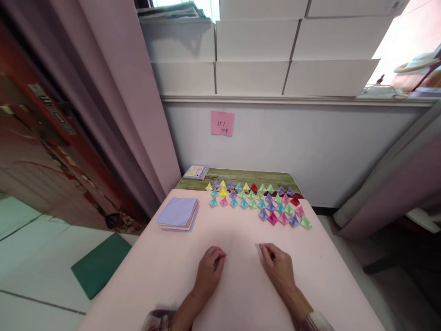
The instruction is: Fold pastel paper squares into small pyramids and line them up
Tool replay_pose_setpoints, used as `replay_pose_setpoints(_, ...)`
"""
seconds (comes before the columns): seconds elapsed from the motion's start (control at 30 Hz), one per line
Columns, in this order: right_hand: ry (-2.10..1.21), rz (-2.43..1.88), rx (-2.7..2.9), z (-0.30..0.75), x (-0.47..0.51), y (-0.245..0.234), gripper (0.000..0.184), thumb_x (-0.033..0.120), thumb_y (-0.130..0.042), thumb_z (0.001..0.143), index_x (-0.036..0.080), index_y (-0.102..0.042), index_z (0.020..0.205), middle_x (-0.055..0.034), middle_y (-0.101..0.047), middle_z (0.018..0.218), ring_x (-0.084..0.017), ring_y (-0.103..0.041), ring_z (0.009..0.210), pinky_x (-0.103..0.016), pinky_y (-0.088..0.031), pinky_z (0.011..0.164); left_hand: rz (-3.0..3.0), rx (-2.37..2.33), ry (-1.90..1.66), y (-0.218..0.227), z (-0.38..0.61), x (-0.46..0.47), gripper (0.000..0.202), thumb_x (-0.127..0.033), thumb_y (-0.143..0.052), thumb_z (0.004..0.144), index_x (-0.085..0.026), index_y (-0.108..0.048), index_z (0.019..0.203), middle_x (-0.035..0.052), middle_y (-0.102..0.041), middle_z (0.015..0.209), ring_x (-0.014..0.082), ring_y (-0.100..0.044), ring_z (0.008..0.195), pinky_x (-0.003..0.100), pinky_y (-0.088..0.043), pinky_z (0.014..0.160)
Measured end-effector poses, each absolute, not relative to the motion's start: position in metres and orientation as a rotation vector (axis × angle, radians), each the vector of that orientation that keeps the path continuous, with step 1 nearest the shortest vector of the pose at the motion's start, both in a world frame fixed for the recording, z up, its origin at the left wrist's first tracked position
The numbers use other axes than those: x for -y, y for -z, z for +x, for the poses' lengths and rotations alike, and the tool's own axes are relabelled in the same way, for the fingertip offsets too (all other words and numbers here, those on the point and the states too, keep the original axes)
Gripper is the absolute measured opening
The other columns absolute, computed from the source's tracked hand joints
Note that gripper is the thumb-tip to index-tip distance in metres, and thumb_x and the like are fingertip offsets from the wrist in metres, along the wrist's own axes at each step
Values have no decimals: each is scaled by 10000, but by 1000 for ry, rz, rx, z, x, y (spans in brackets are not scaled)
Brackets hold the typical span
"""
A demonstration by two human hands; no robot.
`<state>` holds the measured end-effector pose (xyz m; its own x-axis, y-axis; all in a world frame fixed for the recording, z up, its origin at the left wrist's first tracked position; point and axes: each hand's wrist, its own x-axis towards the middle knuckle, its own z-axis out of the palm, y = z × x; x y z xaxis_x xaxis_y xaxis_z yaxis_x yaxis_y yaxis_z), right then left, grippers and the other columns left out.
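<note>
From the head view, the paper stack, lavender sheet uppermost, sits squarely on the pink tabletop. To the person's right of that stack stand the folded paper pieces, small peaked things in teal, green, yellow, violet, pink and red, set out in uneven rows, their far ones on the wood-patterned strip beyond the stack. A flat booklet lies farther back than the stack, toward the wall.

I'd judge this a moment between pieces: I can make out no sheet in either hand. Taking up paper would call for a reach forward and leftward to the stack, with a light pinch to part one sheet from those under it.

The left hand rests nearer the person than the stack and a little to its right, forearm slanting in from the plaid cuff, knuckles up. Its grip is loosely closed, thumb and fingers together on nothing that I can see. The right hand lies farther right of the stack, angled inward to face its partner, well apart from it; its grip is likewise curled together, fingertips pointing forward, apparently holding nothing.
</note>
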<state>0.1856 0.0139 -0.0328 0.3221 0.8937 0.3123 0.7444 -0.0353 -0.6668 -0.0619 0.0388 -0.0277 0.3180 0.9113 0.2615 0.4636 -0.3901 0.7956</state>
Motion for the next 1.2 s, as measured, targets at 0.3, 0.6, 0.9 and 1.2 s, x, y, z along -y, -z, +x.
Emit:
replay_pose_setpoints(0.3, -404, -1852, 1586, 166, 33, 45, 327, 487, -460, 895, 251, -667, 807, 18, -673, 653, -139, -611, 537, -222, -426, 538, 1889, -1228, -1041, 30, -62, -37, 102, -189, -507, 848, -209, -607, 849, 38, -602, 874, 172, -585, 826, 298, -490, 739)
replay_pose_setpoints(0.6, -402, -1933, 1641, 167, 34, 47, 337, 533, -443, 886, 292, -675, 850, 23, -720, 759, -163, -673, 620, -233, -475, 562, 2010, -1857, -1172, -21, -161, -149, 239, -370, -604, 796, -205, -605, 968, 67, -600, 1018, 233, -560, 962, 370, -441, 874)
replay_pose_setpoints(0.9, -406, -1964, 1668, 167, 34, 41, 340, 541, -435, 890, 304, -677, 854, 39, -727, 800, -149, -682, 645, -214, -479, 551, 2292, -1755, -500, -4, -189, -174, 634, -460, -772, 610, -198, -608, 1163, 98, -583, 1141, 307, -517, 1085, 418, -386, 929)
replay_pose_setpoints(1.2, -416, -1976, 1658, 167, 34, 39, 344, 539, -436, 881, 306, -687, 850, 44, -725, 760, -146, -681, 619, -209, -482, 535, 2115, -1513, -667, -6, -211, -184, 540, -494, -783, 578, -201, -661, 1015, 66, -621, 1101, 259, -561, 1049, 381, -418, 955)
